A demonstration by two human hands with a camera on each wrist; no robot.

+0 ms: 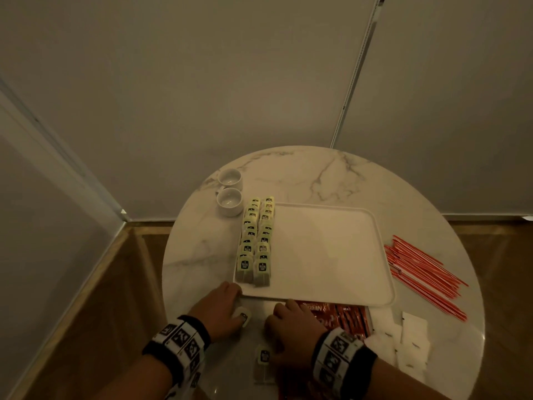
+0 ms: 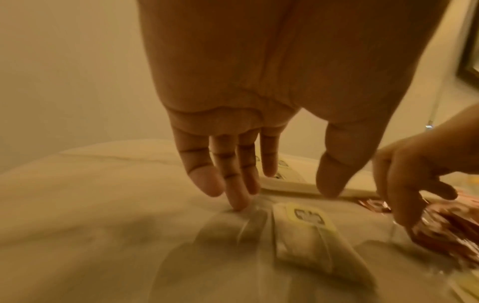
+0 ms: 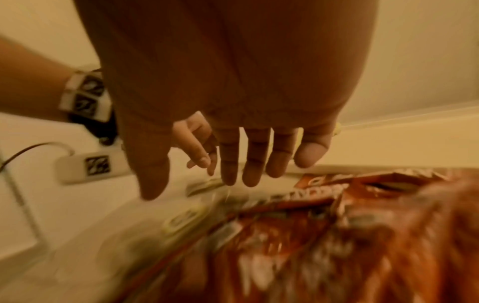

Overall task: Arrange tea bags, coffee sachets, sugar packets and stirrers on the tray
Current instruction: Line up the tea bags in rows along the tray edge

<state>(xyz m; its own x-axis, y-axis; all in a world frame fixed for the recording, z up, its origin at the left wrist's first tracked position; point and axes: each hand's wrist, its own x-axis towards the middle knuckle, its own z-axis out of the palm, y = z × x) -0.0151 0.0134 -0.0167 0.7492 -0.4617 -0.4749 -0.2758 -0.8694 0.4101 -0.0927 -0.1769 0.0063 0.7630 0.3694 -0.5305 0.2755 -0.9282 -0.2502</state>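
1. Round marble table [image 1: 331, 174] set against pale walls carries a white tray [image 1: 331, 249], with two white cups [image 1: 229, 194] just beside its far left corner
2. Done: two rows of tea bags [image 1: 256, 241] line the tray's left edge
3. Left: loose tea bags [image 1: 264, 359], red coffee sachets [image 1: 343, 316], white sugar packets [image 1: 403, 342] and red stirrers [image 1: 424, 272] lie on the table, off the tray
4. Left hand [image 1: 220, 307], fingers straight and spread, touches a loose tea bag [image 2: 308, 231]; nothing gripped
5. Right hand [image 1: 294, 324] hovers likewise spread at the sachets' edge, holding nothing
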